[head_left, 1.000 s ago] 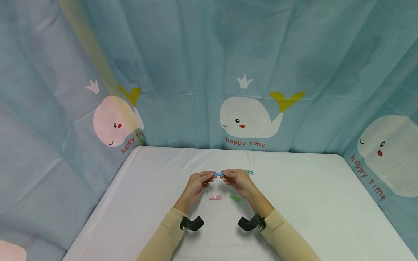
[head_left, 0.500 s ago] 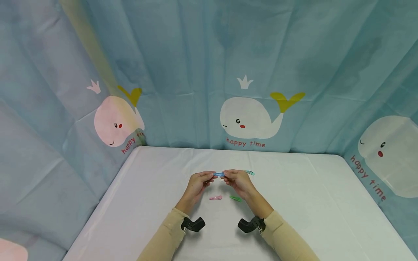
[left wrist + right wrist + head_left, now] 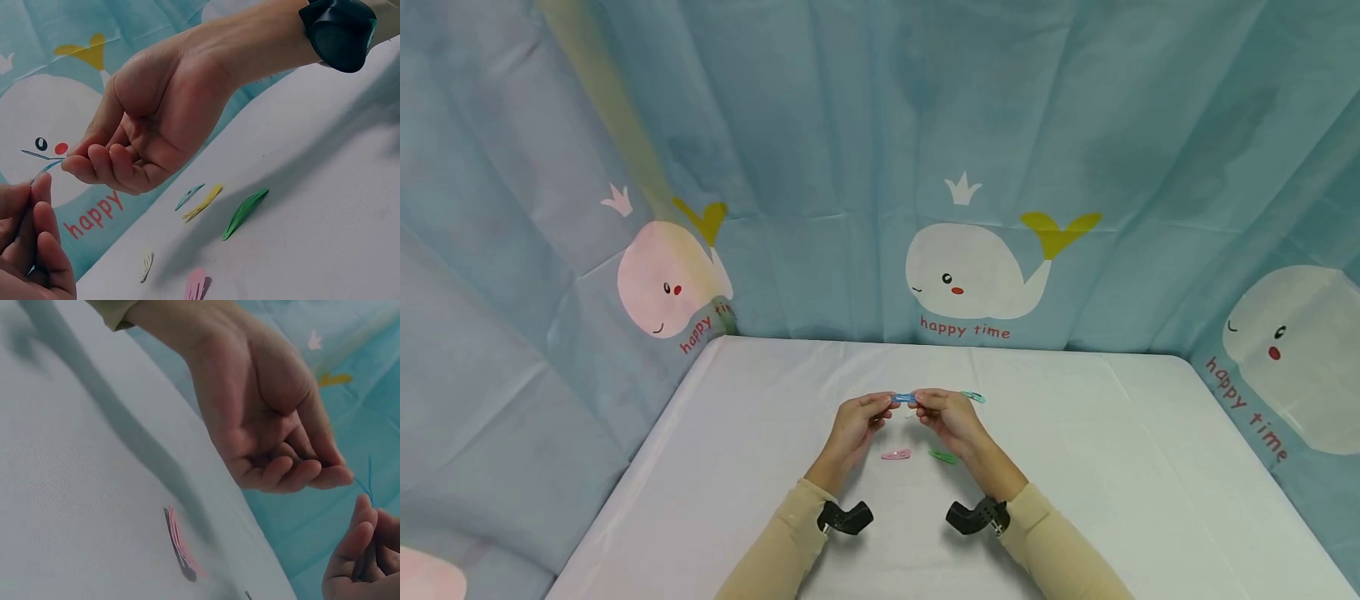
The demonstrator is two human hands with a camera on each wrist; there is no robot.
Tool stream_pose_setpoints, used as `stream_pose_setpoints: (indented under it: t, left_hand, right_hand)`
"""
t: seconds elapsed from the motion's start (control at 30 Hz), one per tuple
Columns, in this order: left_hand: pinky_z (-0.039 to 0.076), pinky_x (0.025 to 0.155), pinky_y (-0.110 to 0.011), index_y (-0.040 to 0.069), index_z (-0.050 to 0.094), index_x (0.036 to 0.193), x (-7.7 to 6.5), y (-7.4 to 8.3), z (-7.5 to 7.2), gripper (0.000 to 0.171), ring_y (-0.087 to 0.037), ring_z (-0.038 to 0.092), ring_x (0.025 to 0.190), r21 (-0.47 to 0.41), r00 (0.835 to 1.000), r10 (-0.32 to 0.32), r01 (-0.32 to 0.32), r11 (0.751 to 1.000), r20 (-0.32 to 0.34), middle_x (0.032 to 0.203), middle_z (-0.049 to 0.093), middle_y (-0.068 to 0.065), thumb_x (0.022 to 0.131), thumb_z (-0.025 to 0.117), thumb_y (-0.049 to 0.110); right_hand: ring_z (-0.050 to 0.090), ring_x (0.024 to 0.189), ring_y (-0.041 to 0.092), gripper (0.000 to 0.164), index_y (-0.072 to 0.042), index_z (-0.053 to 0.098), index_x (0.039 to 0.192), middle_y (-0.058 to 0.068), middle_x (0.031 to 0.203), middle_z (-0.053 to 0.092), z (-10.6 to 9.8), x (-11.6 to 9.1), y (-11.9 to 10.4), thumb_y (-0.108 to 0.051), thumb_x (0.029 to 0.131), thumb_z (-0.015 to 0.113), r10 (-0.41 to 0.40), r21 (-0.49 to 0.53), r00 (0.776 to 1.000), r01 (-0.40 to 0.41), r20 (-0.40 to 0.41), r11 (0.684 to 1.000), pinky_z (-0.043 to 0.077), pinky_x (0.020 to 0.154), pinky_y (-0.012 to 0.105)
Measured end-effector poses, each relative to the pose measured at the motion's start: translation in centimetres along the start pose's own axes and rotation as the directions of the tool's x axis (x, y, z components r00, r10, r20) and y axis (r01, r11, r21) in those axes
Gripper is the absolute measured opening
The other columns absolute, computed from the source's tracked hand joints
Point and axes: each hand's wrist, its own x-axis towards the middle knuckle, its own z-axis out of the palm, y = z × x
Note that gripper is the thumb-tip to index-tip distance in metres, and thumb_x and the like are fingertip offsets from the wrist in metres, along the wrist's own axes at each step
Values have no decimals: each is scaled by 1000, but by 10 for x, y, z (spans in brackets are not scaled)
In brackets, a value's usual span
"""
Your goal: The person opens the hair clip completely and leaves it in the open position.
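Observation:
A blue snap hair clip point(image 3: 903, 398) is held up above the table between both hands. My left hand point(image 3: 854, 425) pinches its left end between thumb and fingers. Its right end is pinched the same way by my right hand point(image 3: 951, 417). In the left wrist view the clip point(image 3: 51, 165) shows edge-on, its thin strips standing apart; the right hand point(image 3: 153, 119) is the upper one and the left hand point(image 3: 34, 244) the lower. The right wrist view has the left hand point(image 3: 262, 419) above and the right hand point(image 3: 369, 553) at lower right. Fingertips cover the clip's ends.
On the white table point(image 3: 737, 467) lie a pink hair clip point(image 3: 896, 455), a green one point(image 3: 942, 457) and a teal one point(image 3: 974, 397). A yellow clip point(image 3: 203, 203) and a cream one point(image 3: 146, 267) show in the left wrist view. Blue whale-print curtains point(image 3: 820, 167) surround the table.
The blue hair clip has been turned slightly between the fingertips and sits a touch higher than half a second ago. Both hands keep their grip in nearly the same place.

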Motion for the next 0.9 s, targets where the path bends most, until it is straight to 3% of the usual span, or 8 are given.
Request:
stream_pose_setpoints:
  t: [0.3,0.77,0.9]
  left_hand:
    - [45,74,-24,-4,66,115,2,-3,-2,29,-7,58,77,21,1000,-21,21,1000,10,84,72,7,94,63,16]
    - [45,76,-27,-2,67,116,5,-2,0,30,-7,58,80,67,1000,4,-5,998,24,88,72,5,95,63,19]
    - [45,76,-28,-2,67,115,6,-1,0,29,-8,57,80,72,1000,1,-1,997,2,88,72,4,95,63,18]
  right_hand:
    - [59,63,8,12,-2,70,93,0,76,71,-3,0,1,-5,95,58,6,-20,1000,-6,22,1000,50,59,19]
    - [59,64,8,14,2,68,99,-1,76,71,-6,3,2,-7,95,58,7,-34,1000,-7,1,999,50,60,19]
    - [59,65,8,17,5,66,104,-1,76,70,-6,4,3,-7,96,57,7,-50,1000,-7,7,999,50,60,19]
